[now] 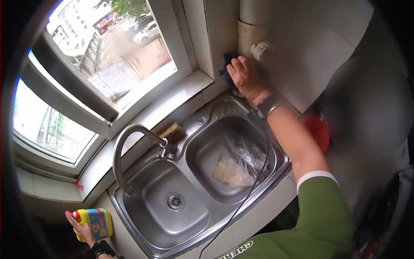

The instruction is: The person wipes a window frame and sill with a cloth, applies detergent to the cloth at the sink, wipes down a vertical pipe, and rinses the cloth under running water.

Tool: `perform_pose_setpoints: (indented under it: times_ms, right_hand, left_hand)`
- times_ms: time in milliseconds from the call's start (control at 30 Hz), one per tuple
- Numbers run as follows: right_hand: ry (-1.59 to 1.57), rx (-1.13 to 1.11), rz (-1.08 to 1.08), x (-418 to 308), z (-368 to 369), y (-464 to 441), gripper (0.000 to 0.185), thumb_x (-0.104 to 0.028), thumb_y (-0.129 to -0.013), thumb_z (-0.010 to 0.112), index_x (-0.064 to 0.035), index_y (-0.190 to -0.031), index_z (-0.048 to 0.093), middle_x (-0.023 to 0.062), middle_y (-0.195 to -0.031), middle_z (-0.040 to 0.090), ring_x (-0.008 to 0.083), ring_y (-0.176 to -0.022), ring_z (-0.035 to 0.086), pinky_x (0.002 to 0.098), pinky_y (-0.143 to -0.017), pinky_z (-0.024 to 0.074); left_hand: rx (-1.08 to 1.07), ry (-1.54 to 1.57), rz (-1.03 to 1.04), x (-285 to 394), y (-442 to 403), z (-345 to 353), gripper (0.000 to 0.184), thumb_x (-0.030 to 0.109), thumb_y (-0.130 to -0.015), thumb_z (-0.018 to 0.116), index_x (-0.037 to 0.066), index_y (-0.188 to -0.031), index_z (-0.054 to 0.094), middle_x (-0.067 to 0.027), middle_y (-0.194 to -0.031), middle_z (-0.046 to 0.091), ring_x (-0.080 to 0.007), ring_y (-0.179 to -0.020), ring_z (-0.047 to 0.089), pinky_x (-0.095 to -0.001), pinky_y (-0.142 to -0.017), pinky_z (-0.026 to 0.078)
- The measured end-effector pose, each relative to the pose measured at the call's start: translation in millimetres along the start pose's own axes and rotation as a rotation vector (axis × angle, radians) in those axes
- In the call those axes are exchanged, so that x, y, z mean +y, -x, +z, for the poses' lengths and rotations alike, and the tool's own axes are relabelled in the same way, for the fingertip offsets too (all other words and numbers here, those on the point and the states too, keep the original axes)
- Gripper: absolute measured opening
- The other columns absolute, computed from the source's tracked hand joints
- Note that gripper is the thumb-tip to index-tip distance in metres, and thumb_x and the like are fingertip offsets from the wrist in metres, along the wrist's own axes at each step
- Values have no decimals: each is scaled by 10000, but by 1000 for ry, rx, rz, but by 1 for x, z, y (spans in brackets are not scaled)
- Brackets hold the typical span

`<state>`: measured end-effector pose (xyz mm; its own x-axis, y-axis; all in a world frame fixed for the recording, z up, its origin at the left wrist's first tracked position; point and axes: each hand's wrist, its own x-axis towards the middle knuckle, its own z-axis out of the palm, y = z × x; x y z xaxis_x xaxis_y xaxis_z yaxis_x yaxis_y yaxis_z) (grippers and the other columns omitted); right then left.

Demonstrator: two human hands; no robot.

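Note:
My right hand (246, 77) is closed on a dark cloth (228, 68), pressed to the wall beside the white vertical pipe, above the back corner of the sink. At the lower left, my left hand (84, 228) lies against a yellow bottle (101, 223) with a red cap and a blue label, its fingers reaching up to the cap. The bottle is on the counter left of the double steel sink (194, 190). Clear plastic bags (250, 157) and a yellowish item (227, 172) lie in the right basin.
A curved faucet (118, 157) arches over the left basin. Behind it sits a brown scrubbing brush or sponge (171, 133). The window (125, 56) is at the upper left, the pipe (254, 26) at the top. A red bowl (317, 133) stands right of my arm. A thin cable crosses the sink.

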<state>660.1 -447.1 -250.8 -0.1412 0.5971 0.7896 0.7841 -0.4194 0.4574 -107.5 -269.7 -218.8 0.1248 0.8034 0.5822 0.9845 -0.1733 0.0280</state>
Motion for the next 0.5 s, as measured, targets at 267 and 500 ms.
perform_pose_setpoints:
  times_ms: [267, 500]
  right_hand:
    - [-131, -313, -106, -11, 22, 70, 118, -164, -729, 545, -111, -739, 650, 22, -892, 530, 213, -982, 467, 312, -773, 396]
    - [-124, -100, -26, -7, -7, 29, 166, -112, -731, 562, -41, -871, 617, 65, -994, 531, 234, -1009, 483, 334, -842, 444]
  left_hand:
    - [8, -24, -17, -14, -3, 7, 873, 71, -662, 434, 253, -1468, 153, 19, -1505, 219, -223, -1376, 241, -548, -1048, 143]
    - [66, -35, -4, 1, 2, 6, 870, 56, -671, 431, 253, -1469, 148, 21, -1508, 209, -225, -1377, 239, -553, -1050, 141]
